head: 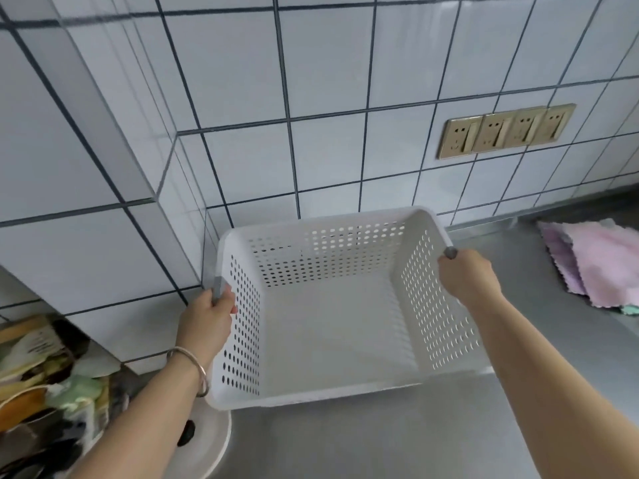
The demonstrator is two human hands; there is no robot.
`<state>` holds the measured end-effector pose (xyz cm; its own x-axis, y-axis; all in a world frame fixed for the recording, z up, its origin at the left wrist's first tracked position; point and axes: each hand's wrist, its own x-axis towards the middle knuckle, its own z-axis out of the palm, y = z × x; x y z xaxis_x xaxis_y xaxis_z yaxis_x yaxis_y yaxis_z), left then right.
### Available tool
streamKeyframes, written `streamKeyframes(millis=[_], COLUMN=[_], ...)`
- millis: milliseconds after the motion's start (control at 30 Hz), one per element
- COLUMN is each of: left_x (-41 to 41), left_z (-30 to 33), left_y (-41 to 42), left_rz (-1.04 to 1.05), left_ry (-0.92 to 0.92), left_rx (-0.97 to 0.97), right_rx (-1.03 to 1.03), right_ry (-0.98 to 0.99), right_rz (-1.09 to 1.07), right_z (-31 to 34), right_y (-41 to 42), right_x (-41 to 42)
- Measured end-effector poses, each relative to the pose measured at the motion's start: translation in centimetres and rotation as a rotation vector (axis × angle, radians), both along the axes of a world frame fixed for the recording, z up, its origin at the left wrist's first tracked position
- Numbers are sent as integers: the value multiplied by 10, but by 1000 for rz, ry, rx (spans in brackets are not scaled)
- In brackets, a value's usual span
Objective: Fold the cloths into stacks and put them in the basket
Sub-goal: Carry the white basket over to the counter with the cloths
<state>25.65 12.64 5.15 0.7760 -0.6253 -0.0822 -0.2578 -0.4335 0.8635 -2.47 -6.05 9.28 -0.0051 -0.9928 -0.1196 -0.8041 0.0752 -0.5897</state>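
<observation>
A white perforated plastic basket (321, 233) sits empty in the middle of the steel counter, near the tiled wall. My left hand (207, 319) grips the grey handle on its left rim. My right hand (466, 274) grips the grey handle on its right rim. Several pink cloths (601, 261) lie in a loose pile on the counter at the far right, with a bit of green cloth (629, 310) showing under them.
A white plate (211, 440) lies at the counter's lower left, partly under my left forearm. Clutter of packets and utensils (45, 385) fills the left edge. A row of gold wall sockets (505, 130) is on the tiled wall (328, 150). Steel counter (363, 440) in front.
</observation>
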Motion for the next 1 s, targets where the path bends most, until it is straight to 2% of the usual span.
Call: streamKeyframes(millis=[233,333,567,833,1000], left_x=[12,16,13,18,27], left_z=[-22,-25,-31,-26,-28], left_y=[-46,-55,-69,-84,-90], left_rz=[146,188,244,171,149], left_ry=[73,31,-69,-264,-316], left_rx=[58,132,262,413,465], right_rx=[87,129,182,162,153], right_ry=[144,104,86,55,47], right_rz=[301,362,428,385,358], right_z=[-28,-40,-58,-68,-70], right_y=[-89,-111,-140,-151,-156], right_x=[26,39,62,70,74])
